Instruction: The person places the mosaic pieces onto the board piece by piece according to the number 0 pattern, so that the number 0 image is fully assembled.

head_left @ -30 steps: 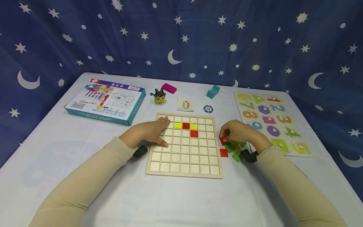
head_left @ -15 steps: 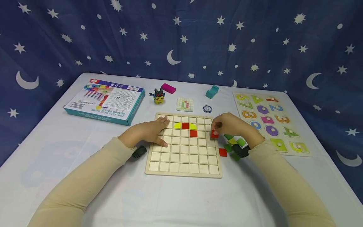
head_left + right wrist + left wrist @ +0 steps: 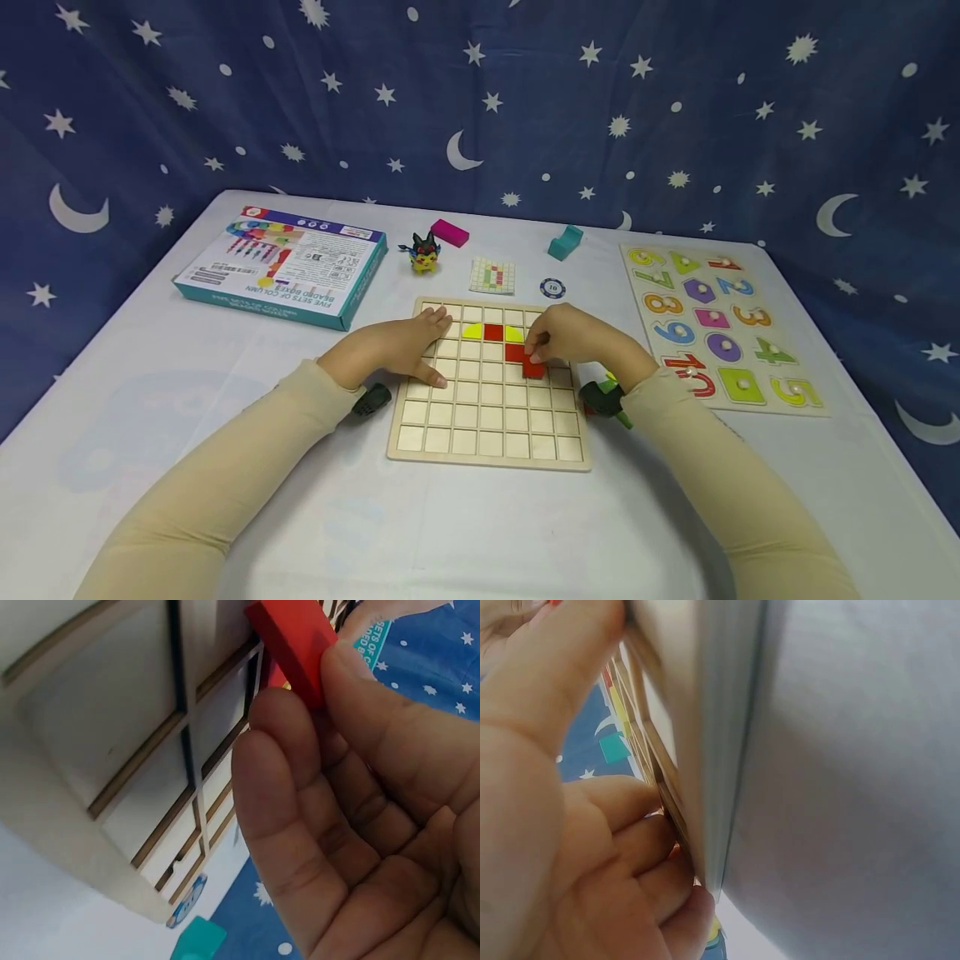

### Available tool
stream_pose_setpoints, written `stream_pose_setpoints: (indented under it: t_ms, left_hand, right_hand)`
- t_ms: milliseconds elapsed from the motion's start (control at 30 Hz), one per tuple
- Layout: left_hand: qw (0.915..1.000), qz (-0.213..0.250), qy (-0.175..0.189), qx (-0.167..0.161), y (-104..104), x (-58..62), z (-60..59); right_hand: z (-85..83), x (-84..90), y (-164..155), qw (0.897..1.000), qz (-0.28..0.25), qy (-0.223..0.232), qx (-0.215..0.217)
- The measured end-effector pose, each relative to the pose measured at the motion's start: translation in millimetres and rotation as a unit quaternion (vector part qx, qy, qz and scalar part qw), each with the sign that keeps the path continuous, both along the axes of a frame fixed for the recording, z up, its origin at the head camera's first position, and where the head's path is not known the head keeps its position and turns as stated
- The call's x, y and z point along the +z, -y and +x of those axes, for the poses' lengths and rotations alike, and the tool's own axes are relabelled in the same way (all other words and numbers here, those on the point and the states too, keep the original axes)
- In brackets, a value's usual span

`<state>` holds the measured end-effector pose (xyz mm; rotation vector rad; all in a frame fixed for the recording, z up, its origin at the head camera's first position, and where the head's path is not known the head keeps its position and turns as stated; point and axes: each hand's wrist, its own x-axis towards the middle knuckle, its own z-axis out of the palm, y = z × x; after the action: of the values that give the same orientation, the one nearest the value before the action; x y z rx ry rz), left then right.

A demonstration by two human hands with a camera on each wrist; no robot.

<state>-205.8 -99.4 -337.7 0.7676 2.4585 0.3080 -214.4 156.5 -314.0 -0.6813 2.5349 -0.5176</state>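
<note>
A wooden grid board (image 3: 465, 421) lies flat on the table. My left hand (image 3: 393, 346) rests on its left edge with straight fingers, and the left wrist view shows the fingertips touching the rim. Over the board's right half, my right hand (image 3: 573, 337) pinches a red square tile (image 3: 296, 645) between thumb and fingers. That tile is tilted and overlaps the area just right of and below a red tile (image 3: 514, 352) set in a cell. One row up sit another red tile (image 3: 493, 332) and two yellow rounded pieces, left (image 3: 473, 332) and right (image 3: 513, 334).
Loose green and yellow pieces (image 3: 625, 418) lie right of the board, partly hidden by the right wrist. A pattern card (image 3: 492, 276), poker chip (image 3: 552, 288), small figure (image 3: 423, 253), magenta block (image 3: 450, 232) and teal block (image 3: 566, 242) stand behind. A box (image 3: 281, 267) lies left, a number puzzle (image 3: 720, 333) right.
My right hand has lifted a red tile from beside the loose pieces and carried it left over the board. My left hand has stayed on the board's edge.
</note>
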Motion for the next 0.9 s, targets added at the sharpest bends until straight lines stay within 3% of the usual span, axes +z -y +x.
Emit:
stream_pose_setpoints:
  t_ms: [900]
  left_hand:
    - [1.0000,0.001,0.000,-0.002,-0.2,0.1,0.0]
  right_hand:
    - [4.1,-10.7,26.0,1.000,0.009,0.005,0.022]
